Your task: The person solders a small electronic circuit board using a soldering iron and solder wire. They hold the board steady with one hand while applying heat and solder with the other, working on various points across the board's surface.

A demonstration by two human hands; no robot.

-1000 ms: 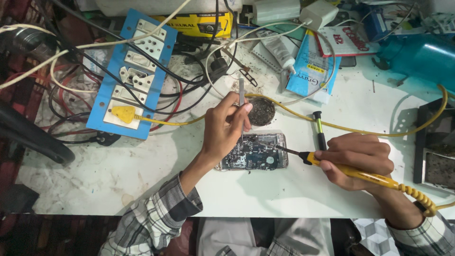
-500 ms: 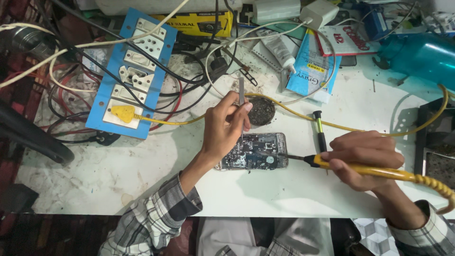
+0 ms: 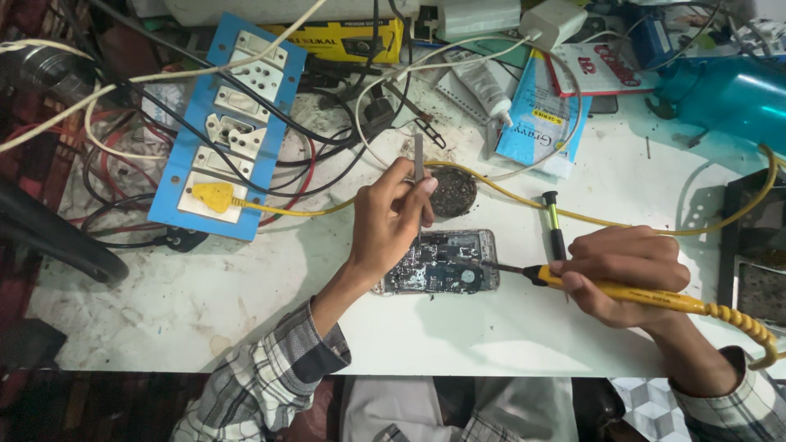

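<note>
Head view: soldering iron [image 3: 630, 292] at opened phone [image 3: 442, 263]

yellow soldering iron [image 3: 630, 290], blue socket board [image 3: 225, 131], plaid grey-white sleeves [image 3: 270, 381], white table [image 3: 164, 303].

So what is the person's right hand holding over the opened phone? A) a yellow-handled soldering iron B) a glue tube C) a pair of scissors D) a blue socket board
A: the right hand grips a yellow-handled soldering iron whose tip reaches the opened phone, while the left hand holds tweezers above the phone.
</note>
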